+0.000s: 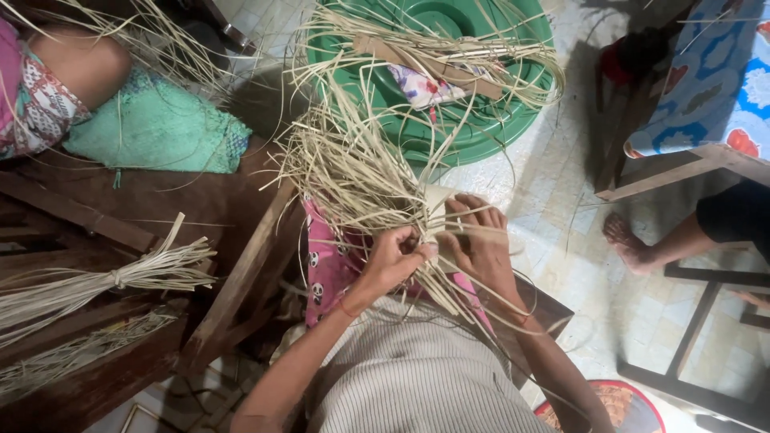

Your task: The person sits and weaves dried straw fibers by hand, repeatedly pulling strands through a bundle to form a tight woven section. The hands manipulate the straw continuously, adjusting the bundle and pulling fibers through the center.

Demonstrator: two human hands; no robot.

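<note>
We have both hands on a bundle of pale straw strips (pixel 361 172) held over our lap. Our left hand (pixel 395 261) is clenched around the strips where they cross, and our right hand (pixel 480 240) pinches a folded flat strip just beside it, thumb pressing it down. The loose ends fan up and away toward the green basin (pixel 481 132) on the tiled floor, which holds more strips and a patterned cloth (pixel 421 84). A tied bundle of strips (pixel 120 277) lies on the wooden bench (pixel 233 281) to our left. Another person's foot (pixel 630 244) rests on the floor to the right. The likeliest trouble, we judge: if either grip slackens, the fold springs open and the crossing loosens; a sharp bend could crack a dry strip, and the long ends may tangle.
</note>
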